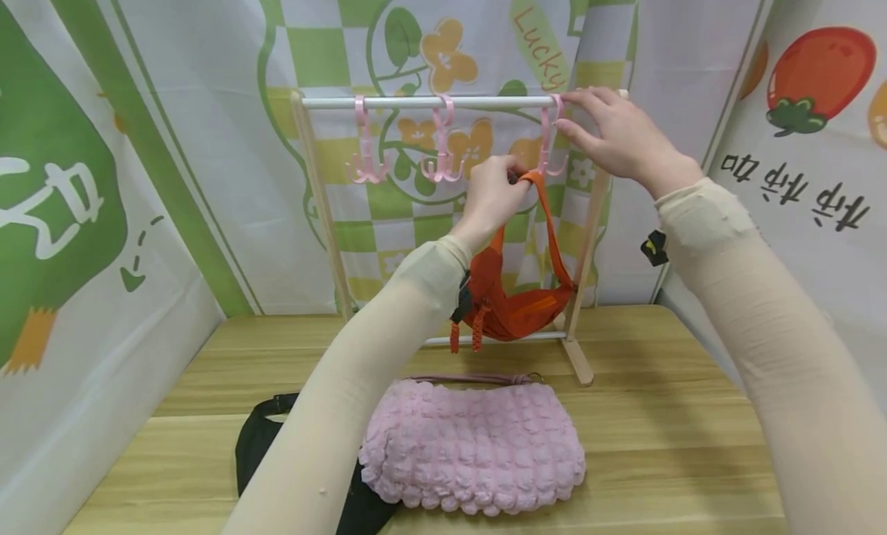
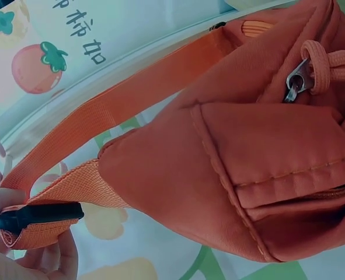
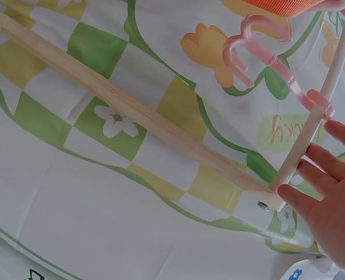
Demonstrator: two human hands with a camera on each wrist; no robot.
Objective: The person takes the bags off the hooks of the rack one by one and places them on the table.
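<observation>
An orange sling bag [image 1: 527, 308] hangs by its strap [image 1: 547, 223] from my left hand [image 1: 493, 195], near the rack's right side. In the left wrist view, that hand's fingers and thumb pinch the strap at a black buckle [image 2: 41, 217]. Just beside the strap's top is the rightmost pink hook [image 1: 543, 138], hung over the white rail [image 1: 485, 102]. My right hand [image 1: 617, 135] touches the rail's right end close to this hook. Its fingers look extended along the rail [image 3: 300, 146] in the right wrist view, with the pink hook [image 3: 274, 61] just beyond them.
Two more pink hooks [image 1: 367, 146] [image 1: 442, 146] hang further left on the rail. On the wooden table [image 1: 658, 412] lie a pink puffy bag [image 1: 478, 446] and a black bag [image 1: 256, 443], partly hidden by my left arm. Wooden posts [image 1: 322, 204] hold the rail.
</observation>
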